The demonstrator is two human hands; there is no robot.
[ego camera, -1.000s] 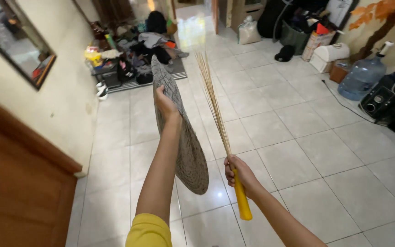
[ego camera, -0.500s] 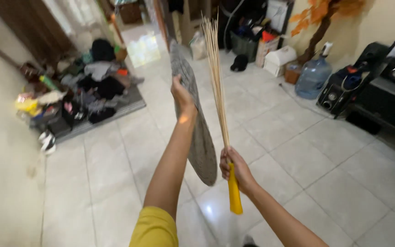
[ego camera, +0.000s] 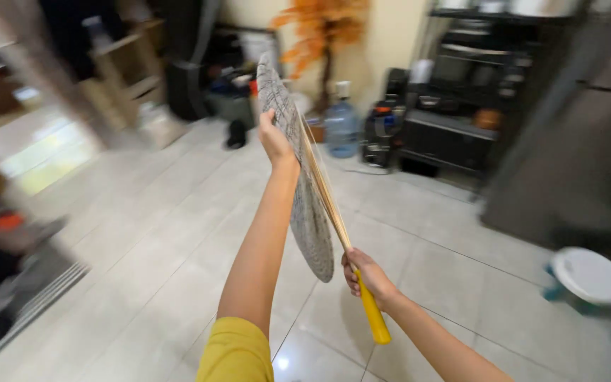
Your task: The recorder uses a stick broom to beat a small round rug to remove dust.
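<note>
While gripped, broom point(ego camera: 323, 185) points up-away.

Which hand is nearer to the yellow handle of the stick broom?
Right. The right hand grips the broom at the top of the yellow handle; the left hand is higher up, holding the grey mat.

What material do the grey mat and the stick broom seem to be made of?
Grey mat: likely woven fabric, matt, with a speckled weave; it hangs limp.
Stick broom: thin, pale, dry-looking sticks, probably plant ribs; its yellow handle looks like smooth, glossy plastic.
</note>
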